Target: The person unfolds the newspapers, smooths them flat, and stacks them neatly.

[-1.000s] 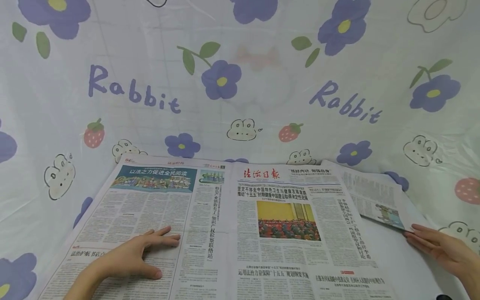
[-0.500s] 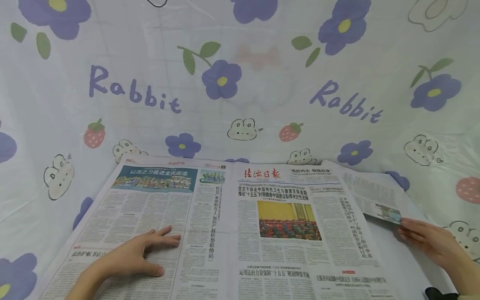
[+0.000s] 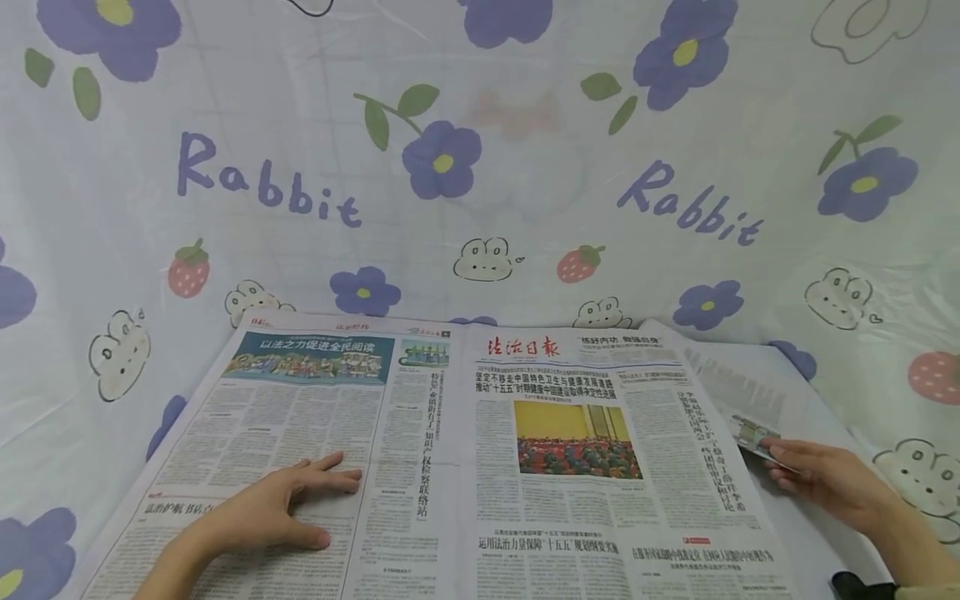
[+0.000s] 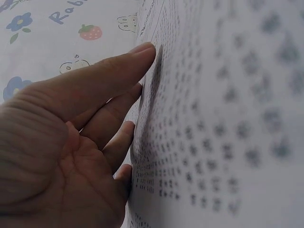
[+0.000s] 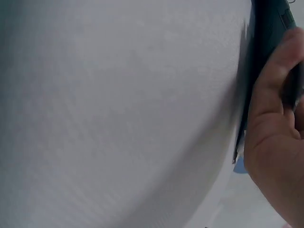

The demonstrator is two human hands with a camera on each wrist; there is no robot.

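A large newspaper (image 3: pixel 427 508) lies spread open, its two printed pages side by side. On its left page rests my left hand (image 3: pixel 277 508), fingers spread apart; in the left wrist view the fingertips (image 4: pixel 124 128) touch the print. To the right, my right hand (image 3: pixel 832 479) pinches the near corner of another newspaper sheet (image 3: pixel 738 392) with a small picture on it. Part of that sheet is hidden beneath the open newspaper's right edge. The right wrist view shows its dark teal edge (image 5: pixel 266 33) by the thumb (image 5: pixel 273 80).
Under the papers is a white surface (image 3: pixel 810 533), bare at the right. A white curtain (image 3: pixel 300 258) printed with purple flowers, strawberries and rabbits stands right behind the newspaper's far edge. Something black (image 3: pixel 862 586) shows beside the right wrist.
My right hand has moved left with the sheet's corner, and more of that sheet now lies beneath the open newspaper's right edge. My left hand has stayed in place.
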